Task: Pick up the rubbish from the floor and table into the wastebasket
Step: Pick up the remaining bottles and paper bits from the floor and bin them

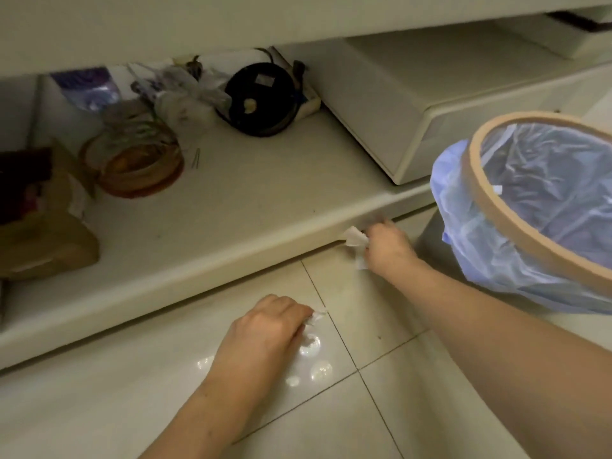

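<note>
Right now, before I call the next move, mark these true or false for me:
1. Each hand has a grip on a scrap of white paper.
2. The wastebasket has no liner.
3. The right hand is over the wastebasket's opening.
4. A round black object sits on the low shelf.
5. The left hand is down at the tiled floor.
1. True: the left hand pinches a small white scrap and the right hand holds a crumpled white paper.
2. False: the wastebasket has a blue plastic liner.
3. False: it is beside the shelf edge, left of the basket.
4. True: a round black object sits on the low shelf.
5. True: it is low over the tiled floor.
</note>
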